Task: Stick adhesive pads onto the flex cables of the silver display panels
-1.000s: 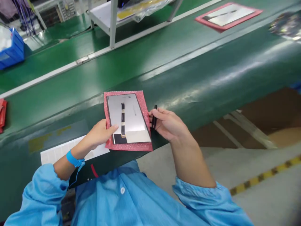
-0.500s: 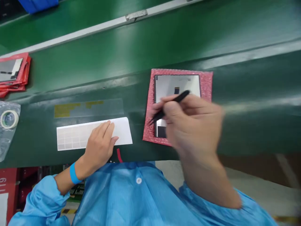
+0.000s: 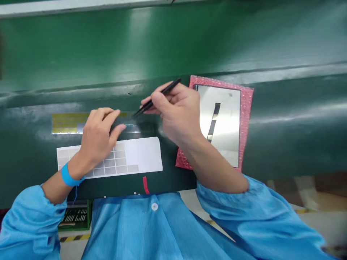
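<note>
My right hand grips black tweezers, their tips pointing down-left over the right part of a clear strip that bears yellow stickers. My left hand lies across that strip, thumb and fingers apart. Below it, partly under the left hand and wrist, is a white sheet with rows of grey rectangular labels. Right of my right hand a silvery display panel with a black flex cable rests on a pink bubble-wrap bag; my right forearm hides its lower left part.
A green mat covers the bench. A short red tape mark sits near the front edge. Under the bench at left is a green tray with slotted contents. A pale rail runs along the back.
My right hand has moved left with the tweezers, from the panel to the clear strip. My left hand has gone from the white sheet up to the strip. The camera view has shifted.
</note>
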A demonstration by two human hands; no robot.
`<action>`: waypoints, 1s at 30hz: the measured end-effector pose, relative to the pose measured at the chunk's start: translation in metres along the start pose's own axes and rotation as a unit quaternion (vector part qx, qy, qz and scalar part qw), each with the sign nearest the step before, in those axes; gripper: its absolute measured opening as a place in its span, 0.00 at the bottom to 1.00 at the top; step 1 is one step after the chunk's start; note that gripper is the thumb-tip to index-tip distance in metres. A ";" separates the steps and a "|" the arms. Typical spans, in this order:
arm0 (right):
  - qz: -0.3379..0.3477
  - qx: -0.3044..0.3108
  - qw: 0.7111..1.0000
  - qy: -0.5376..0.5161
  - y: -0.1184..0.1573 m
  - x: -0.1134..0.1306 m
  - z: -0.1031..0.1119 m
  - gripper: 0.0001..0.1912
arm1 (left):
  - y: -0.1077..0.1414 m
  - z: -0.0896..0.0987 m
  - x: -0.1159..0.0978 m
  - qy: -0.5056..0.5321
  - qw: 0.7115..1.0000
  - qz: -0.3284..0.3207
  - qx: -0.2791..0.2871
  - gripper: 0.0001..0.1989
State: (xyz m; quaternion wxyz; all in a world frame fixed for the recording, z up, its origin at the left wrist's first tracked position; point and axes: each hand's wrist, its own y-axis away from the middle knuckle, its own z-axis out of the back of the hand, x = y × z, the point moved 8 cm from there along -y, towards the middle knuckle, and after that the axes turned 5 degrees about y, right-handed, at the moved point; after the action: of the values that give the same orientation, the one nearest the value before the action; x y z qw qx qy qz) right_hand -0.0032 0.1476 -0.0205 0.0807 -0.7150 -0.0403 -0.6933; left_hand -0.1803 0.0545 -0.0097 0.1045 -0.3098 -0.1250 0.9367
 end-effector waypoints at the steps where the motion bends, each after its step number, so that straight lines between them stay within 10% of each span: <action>1: 0.006 -0.005 1.000 0.003 -0.011 -0.008 -0.001 0.24 | -0.002 -0.005 0.011 -0.034 0.999 0.013 0.004 0.17; 30: -0.020 0.042 0.998 0.038 -0.038 -0.042 -0.026 0.20 | -0.005 -0.017 0.017 -0.081 0.996 0.031 0.035 0.18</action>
State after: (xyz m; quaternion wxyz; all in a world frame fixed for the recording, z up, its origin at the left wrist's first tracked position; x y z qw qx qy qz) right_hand -0.0364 0.1825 -0.0592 0.0985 -0.6828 -0.0802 -0.7195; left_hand -0.1827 0.0672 -0.0312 0.0754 -0.2326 -0.0908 0.9654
